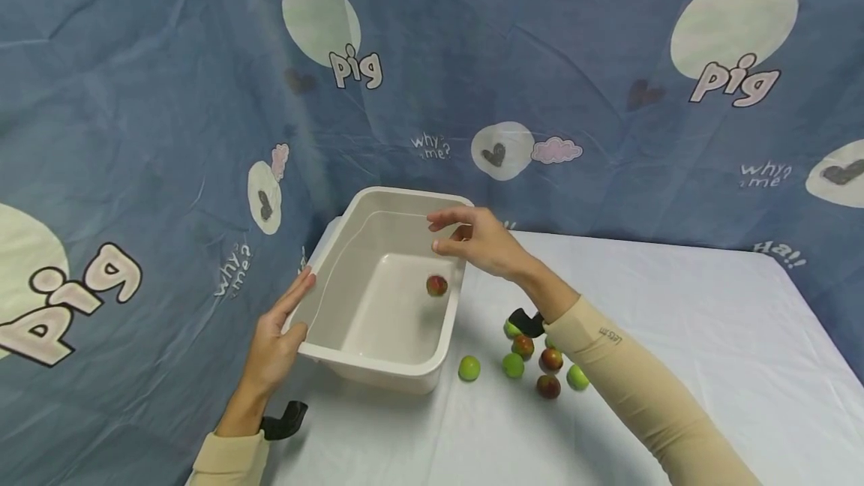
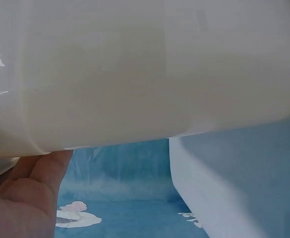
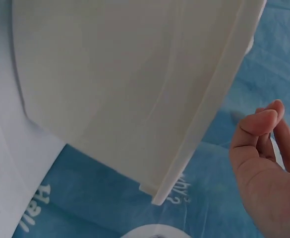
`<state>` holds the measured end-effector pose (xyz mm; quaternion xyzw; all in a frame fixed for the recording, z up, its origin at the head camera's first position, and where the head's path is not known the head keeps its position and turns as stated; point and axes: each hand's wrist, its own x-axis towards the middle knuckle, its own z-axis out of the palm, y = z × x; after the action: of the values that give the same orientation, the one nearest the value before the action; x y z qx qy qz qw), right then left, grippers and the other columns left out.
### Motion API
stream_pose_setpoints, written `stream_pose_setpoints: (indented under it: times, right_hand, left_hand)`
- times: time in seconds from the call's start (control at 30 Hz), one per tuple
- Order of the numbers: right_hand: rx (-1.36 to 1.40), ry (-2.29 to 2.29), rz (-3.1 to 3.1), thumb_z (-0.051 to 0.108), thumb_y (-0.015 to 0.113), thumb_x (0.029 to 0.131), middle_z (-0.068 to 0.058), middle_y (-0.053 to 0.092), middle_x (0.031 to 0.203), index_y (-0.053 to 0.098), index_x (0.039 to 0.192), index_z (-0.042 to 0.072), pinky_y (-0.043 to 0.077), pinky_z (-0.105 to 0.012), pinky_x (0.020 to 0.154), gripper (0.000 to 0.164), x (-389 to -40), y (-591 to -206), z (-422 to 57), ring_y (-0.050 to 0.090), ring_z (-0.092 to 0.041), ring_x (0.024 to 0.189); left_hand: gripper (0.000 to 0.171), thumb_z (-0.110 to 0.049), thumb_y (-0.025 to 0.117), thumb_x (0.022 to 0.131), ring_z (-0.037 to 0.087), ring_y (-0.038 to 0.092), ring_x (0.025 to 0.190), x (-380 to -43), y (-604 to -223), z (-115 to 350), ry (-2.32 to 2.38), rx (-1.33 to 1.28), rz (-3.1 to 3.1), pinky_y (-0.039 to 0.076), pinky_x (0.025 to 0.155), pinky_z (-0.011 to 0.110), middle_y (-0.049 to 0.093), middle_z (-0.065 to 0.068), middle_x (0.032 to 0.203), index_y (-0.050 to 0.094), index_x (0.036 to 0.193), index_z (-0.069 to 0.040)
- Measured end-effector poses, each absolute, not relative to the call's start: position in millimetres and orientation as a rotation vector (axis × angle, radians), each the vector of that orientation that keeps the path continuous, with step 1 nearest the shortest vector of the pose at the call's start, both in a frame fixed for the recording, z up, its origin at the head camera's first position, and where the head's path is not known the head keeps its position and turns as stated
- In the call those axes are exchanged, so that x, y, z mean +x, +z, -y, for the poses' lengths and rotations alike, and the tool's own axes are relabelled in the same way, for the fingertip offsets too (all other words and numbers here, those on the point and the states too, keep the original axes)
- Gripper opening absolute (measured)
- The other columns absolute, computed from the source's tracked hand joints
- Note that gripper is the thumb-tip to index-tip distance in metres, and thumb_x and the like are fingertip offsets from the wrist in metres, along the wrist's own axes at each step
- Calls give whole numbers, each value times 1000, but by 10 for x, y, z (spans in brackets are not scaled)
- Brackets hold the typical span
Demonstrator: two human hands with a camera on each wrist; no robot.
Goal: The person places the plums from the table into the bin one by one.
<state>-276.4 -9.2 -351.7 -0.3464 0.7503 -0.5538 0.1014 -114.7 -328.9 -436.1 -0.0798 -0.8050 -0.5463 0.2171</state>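
- White table point(image 1: 675, 298): it carries the tub on its left part.
- White tub point(image 1: 378, 310): its long axis runs away from the person, the far end slanting slightly right. One red fruit is in it.
- Right hand point(image 1: 482, 242): over the tub's far right rim, thumb and fingertips apart, nothing between them.
- Left hand point(image 1: 273, 340): grips the tub's rim at the near left corner, thumb on top.
- Loose fruit, red and green point(image 1: 550, 359): right of the tub's near end, back toward the person from the right hand, which is nearer; the right sleeve point(image 1: 628, 366) hides some.
- Lone green fruit point(image 1: 469, 368): just right of the tub's near right corner, apart from the others.
- Red fruit point(image 1: 436, 286): inside the tub, by its right wall.
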Motion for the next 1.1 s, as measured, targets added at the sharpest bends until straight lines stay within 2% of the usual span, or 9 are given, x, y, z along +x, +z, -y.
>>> stream_pose_setpoints:
  times: [0.33,0.47,0.57,0.8,0.97,1.1]
  right_hand:
    - [-998,-1653,-2152,10,76,91,-8,67,123,60,139,5,53,-31,76,50,-2690,-3564,27,64,-28,87]
    - [-989,-1685,-2160,8,76,90,-10,67,123,61,137,3,53,-31,75,50,-2672,-3546,-75,63,-29,84]
    - [-983,-1711,-2199,6,76,90,-12,66,123,61,135,2,53,-31,74,48,-2693,-3480,-230,63,-29,86]
    - [-888,-1751,-2323,7,74,91,-15,62,131,61,136,2,53,-27,82,48,-2677,-3369,-733,64,-25,91]
    - [-835,-1803,-2341,8,74,92,-10,63,131,61,138,7,52,-25,82,47,-2601,-3356,-985,65,-17,88]
    - [-835,-1871,-2297,5,72,93,-13,62,131,61,139,7,51,-24,82,47,-2542,-3394,-1120,64,-14,84]
  left_hand:
    - [75,25,41,76,30,29,149,-1018,-4415,3320,-1507,-212,2246,26,111,16,39,21,158,50,147,4]
    - [76,26,42,73,31,32,148,-1042,-4383,3354,-1464,-230,2278,28,109,16,41,17,158,52,146,4]
    - [76,25,44,73,31,32,148,-1148,-4313,3359,-1439,-250,2303,28,109,16,42,14,158,52,146,3]
    - [73,25,47,73,35,34,147,-1385,-4195,3349,-1431,-342,2300,27,112,19,42,18,157,52,144,7]
    - [74,27,46,70,39,37,144,-1347,-4217,3390,-1374,-415,2283,29,113,20,43,21,155,53,142,10]
    - [75,26,46,69,38,38,143,-1259,-4270,3437,-1334,-402,2305,29,113,21,43,21,155,53,142,9]
